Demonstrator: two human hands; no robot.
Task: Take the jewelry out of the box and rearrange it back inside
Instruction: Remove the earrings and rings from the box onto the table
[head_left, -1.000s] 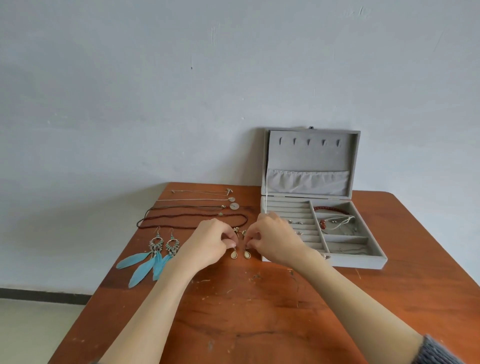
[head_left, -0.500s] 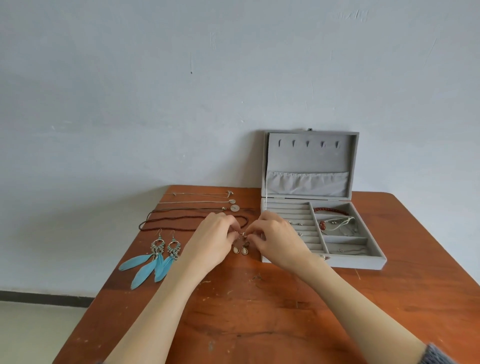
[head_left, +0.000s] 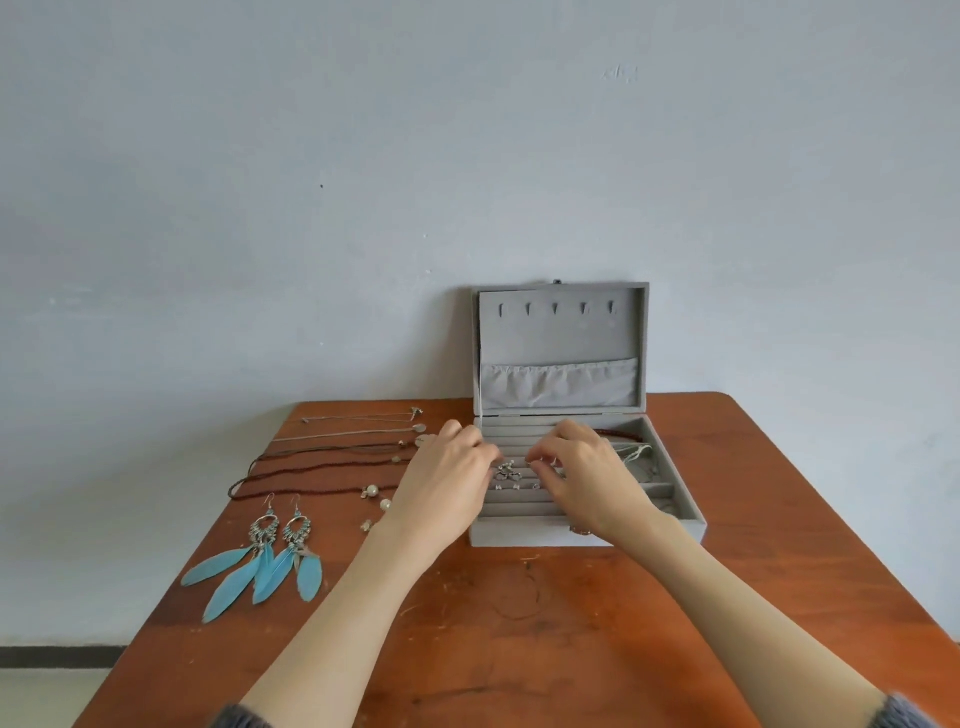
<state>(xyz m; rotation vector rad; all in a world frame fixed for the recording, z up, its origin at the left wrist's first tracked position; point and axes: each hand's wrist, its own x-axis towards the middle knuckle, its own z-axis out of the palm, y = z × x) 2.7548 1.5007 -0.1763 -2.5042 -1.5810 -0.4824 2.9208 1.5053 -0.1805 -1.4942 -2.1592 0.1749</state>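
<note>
Both hands work over the ring rows of the open box. Right hand and left hand have fingers curled toward a small silver earring lying on the rows; whether either actually pinches it I cannot tell. Judging by their closeness, they are lifting out a tiny piece. Left of the box on the table lie necklaces, pearl earrings and blue feather earrings, spread apart, likely to avoid tangling.
</note>
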